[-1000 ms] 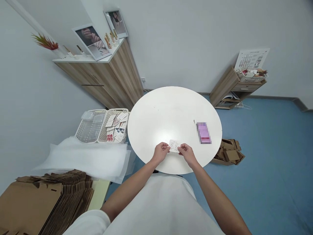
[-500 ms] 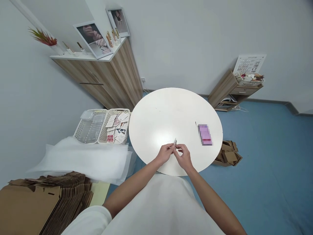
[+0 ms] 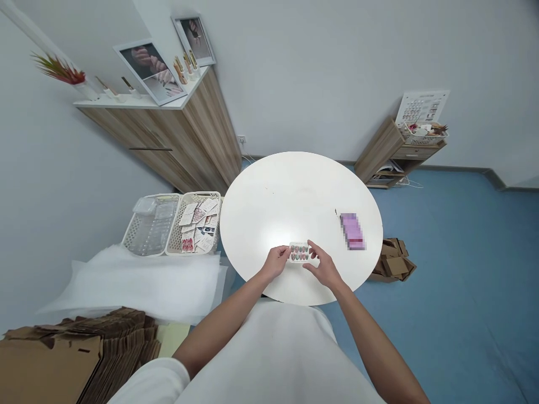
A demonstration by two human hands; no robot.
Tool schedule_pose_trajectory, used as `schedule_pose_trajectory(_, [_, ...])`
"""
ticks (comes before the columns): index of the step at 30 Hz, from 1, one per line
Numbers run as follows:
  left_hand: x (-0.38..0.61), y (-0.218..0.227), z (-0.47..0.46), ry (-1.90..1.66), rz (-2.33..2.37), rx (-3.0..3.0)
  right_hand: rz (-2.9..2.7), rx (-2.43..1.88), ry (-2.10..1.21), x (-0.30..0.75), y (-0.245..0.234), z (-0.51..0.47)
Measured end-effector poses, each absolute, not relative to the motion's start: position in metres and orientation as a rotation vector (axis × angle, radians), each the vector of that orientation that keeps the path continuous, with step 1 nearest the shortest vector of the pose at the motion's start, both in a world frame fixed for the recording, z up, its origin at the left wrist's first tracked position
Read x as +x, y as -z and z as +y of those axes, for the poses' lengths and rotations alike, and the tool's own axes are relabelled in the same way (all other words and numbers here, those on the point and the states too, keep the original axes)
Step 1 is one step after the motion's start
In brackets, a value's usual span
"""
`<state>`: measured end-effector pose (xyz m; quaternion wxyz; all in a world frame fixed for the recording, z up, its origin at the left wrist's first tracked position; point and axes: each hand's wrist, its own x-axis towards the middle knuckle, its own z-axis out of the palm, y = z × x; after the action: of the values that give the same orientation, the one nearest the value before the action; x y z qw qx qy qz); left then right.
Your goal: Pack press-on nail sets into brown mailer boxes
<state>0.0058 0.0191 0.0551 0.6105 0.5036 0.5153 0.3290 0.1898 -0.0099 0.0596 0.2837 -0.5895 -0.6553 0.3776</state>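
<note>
A small set of press-on nails (image 3: 299, 252), in two rows of pink and green patterned pieces on a white backing, is held just above the near part of the round white table (image 3: 269, 196). My left hand (image 3: 276, 262) pinches its left edge between thumb and fingers. Around the right end curves my right hand (image 3: 325, 269), its index finger at the upper corner and its thumb apart below the lower edge; whether they touch it is hard to tell. The printed side faces up toward me.
A blurred purple object (image 3: 352, 231) lies on the table's right side. To the left stand a basket of nail cards (image 3: 179, 238) and a basket of clear plastic cases (image 3: 130, 224). Foam sheets (image 3: 147, 286) and stacked flat cardboard (image 3: 50, 359) lie nearer; a cardboard box (image 3: 393, 264) sits right.
The nail set has turned from edge-on to lying face up. My right hand has moved right and its fingers have spread, while my left hand has shifted slightly left, still pinching.
</note>
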Motion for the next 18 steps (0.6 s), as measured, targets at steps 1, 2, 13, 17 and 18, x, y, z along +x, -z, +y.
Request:
schedule_pose_trajectory(1, [0.006, -0.056, 0.02, -0.765, 1.168, 1.195, -1.741, -1.58, -1.025, 0.191, -0.059, -0.009])
schedule_pose_trajectory(2, [0.006, -0.057, 0.021, -0.772, 1.144, 1.221, -1.721, -1.584, -1.04, 0.192, -0.059, -0.009])
schedule_pose_trajectory(13, [-0.002, -0.076, 0.023, -0.648, 1.158, 1.583, -1.609, -1.513, -1.183, 0.202, -0.061, -0.005])
schedule_pose_trajectory(17, [-0.001, -0.073, 0.02, -0.605, 1.148, 1.735, -1.602, -1.503, -1.206, 0.205, -0.059, -0.007])
schedule_pose_trajectory(18, [0.0, -0.071, 0.02, -0.599, 1.159, 1.75, -1.599, -1.499, -1.212, 0.205, -0.058, -0.007])
